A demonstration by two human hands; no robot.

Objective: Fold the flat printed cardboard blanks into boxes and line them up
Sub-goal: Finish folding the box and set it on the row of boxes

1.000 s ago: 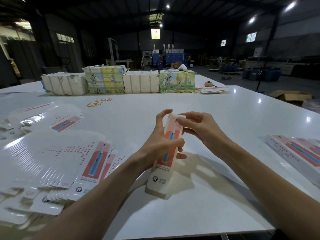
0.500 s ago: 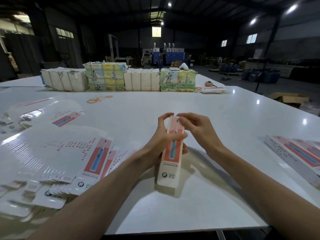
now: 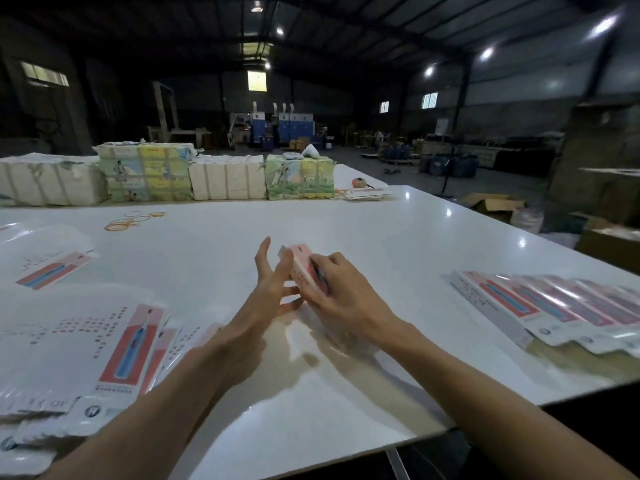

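Okay, my right hand point(image 3: 341, 299) grips the box point(image 3: 301, 263) over the tabletop point(image 3: 346, 220), left hand point(image 3: 266, 292) open, fingers straight beside it. Row of done boxes point(image 3: 554, 306) at right, pile of flat blanks point(image 3: 104, 341) at left. Lots to fold, I'd say.
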